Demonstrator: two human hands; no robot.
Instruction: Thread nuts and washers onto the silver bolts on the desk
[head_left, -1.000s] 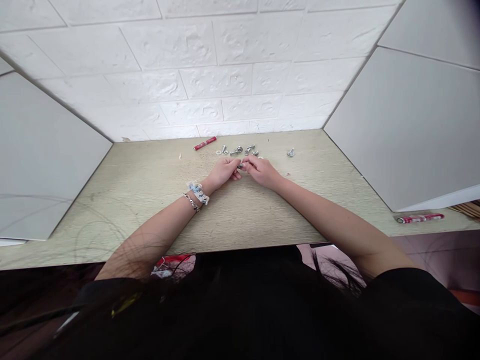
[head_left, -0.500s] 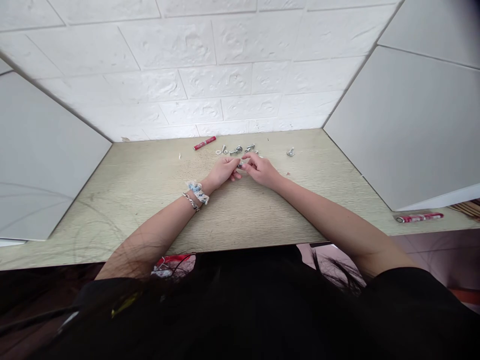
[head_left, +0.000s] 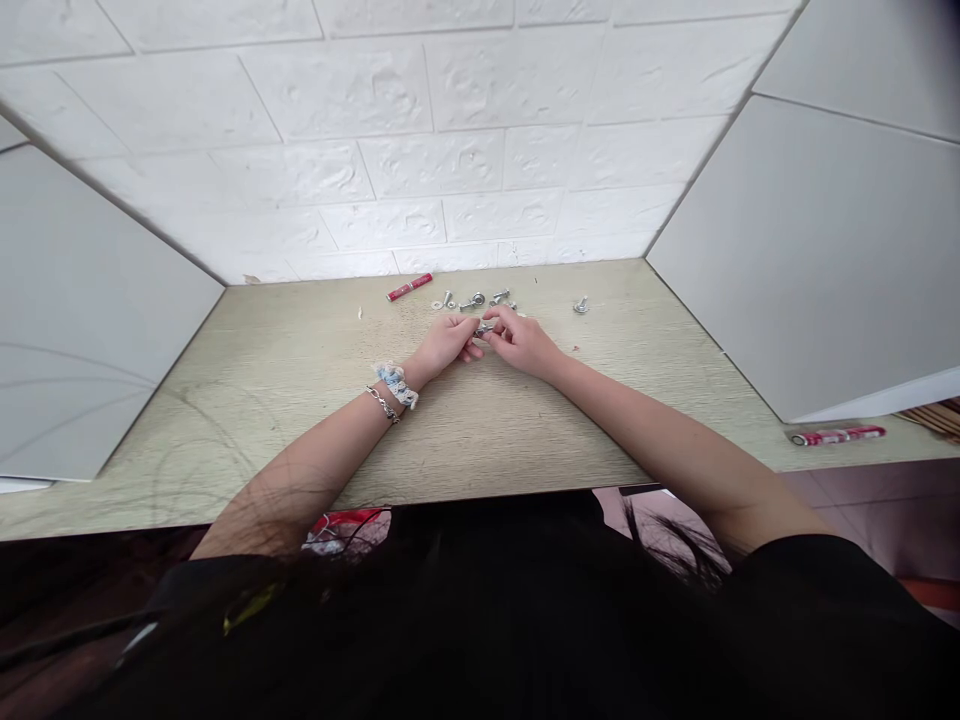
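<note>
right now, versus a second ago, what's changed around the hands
The right hand has spread its index finger and thumb apart, showing more of the small silver metal piece; whether it still touches it is unclear. Unchanged: the left hand pinching that piece, and the far slim red cylinder.

wall (head_left: 480,100) bright | light soft | shirt (head_left: 510,600) underexposed | edges stretched

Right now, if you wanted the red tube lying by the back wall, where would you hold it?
I'd probably pinch the red tube across its middle, coming from above and the person's side. It's long and slim, lies flat at a slant, and the wall behind leaves less room there.
</note>
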